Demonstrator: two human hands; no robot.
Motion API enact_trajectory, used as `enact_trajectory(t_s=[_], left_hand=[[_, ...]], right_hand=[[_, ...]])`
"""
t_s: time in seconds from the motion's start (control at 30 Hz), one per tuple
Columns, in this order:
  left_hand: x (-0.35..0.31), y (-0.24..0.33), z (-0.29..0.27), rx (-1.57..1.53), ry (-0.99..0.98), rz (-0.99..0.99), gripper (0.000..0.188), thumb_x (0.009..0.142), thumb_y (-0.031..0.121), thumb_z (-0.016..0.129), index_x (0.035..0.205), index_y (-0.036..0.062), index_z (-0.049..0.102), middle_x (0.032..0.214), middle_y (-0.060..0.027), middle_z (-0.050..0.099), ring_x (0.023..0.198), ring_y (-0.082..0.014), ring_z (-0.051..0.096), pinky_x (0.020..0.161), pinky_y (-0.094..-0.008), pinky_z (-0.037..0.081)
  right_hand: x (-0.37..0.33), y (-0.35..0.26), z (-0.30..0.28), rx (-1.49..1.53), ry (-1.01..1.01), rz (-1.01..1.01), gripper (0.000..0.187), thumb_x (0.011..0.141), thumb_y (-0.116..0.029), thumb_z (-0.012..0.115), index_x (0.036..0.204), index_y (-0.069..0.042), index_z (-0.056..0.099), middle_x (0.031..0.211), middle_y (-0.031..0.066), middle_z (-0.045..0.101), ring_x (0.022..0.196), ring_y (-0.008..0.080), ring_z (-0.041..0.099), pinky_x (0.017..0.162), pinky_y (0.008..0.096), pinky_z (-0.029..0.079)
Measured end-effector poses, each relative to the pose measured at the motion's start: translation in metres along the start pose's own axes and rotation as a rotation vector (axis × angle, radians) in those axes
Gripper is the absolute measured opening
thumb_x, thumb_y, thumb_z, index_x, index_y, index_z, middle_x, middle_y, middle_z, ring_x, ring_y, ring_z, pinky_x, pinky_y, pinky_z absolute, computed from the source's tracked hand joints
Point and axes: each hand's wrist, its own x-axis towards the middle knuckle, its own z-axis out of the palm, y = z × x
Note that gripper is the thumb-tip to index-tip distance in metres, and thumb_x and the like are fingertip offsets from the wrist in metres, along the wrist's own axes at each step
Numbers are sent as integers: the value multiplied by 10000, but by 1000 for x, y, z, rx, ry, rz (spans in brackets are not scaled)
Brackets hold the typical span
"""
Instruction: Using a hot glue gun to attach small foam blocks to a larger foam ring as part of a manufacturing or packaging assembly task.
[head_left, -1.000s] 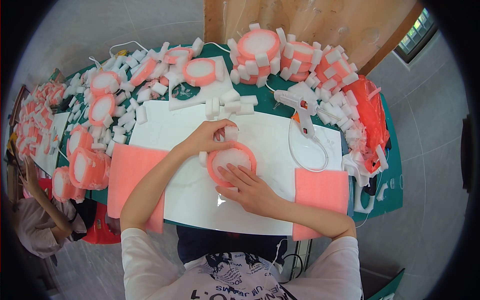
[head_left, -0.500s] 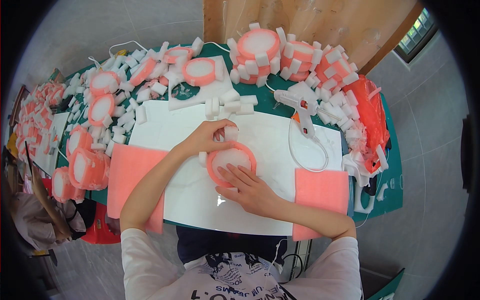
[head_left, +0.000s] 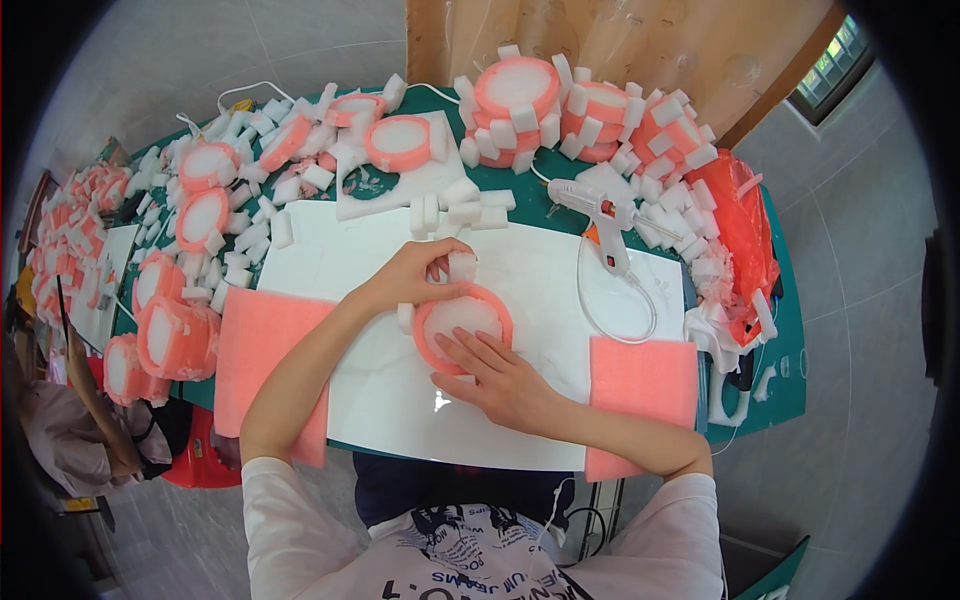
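Observation:
A round foam piece with a white centre and a pink rim (head_left: 463, 316) lies on the white board in front of me. My left hand (head_left: 425, 275) pinches a small white foam block (head_left: 461, 267) against the far side of that rim. Another white block (head_left: 405, 318) sticks out at the rim's left side, and a bit of white shows at its near edge. My right hand (head_left: 490, 375) rests flat on the round piece, fingers stretched over its white centre and near rim.
A white hot glue gun (head_left: 605, 215) lies at the board's far right, its cable looped. Pink foam sheets (head_left: 262, 350) flank the board (head_left: 390, 420). Loose white blocks and round foam pieces crowd the green table's back. A red plastic bag (head_left: 735, 225) lies right; a co-worker (head_left: 75, 430) sits left.
My hands and the round foam piece stay in the same place. At the far left, the co-worker's arm and the dark, thin thing near it have shifted slightly.

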Motion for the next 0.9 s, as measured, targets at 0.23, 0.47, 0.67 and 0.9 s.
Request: enact_trajectory(t_s=[0.23,0.47,0.67,0.9], left_hand=[[0,-1,1,-1,10,3,436,655,210,701,1054,93,570,785,-56,600,685,-139,538,644,-251,455],[0,1,-1,-12,3,12,414,652,203,704,1029,85,580,781,-50,602,679,-134,535,638,-245,454],[0,3,-2,-5,-1,16,392,650,202,706,1005,84,586,768,-48,599,677,-130,531,637,-245,453],[0,6,-2,-24,2,15,375,649,194,712,986,85,590,750,-47,596,658,-133,531,632,-247,455]], right_hand=[[-1,1,1,-2,-7,-6,376,744,-51,533,1106,-155,531,1369,152,352,1228,314,392,1005,413,332],[-2,3,2,-65,-9,-58,479,746,-71,510,1214,-154,452,1345,181,349,1195,327,396,989,407,336],[1,-2,-3,-72,-43,-8,537,753,-55,523,1253,-242,468,1359,137,365,1204,309,413,993,402,337],[-1,1,2,-49,-19,-42,477,750,-59,503,1204,-198,458,1337,188,355,1202,344,393,987,411,338]])
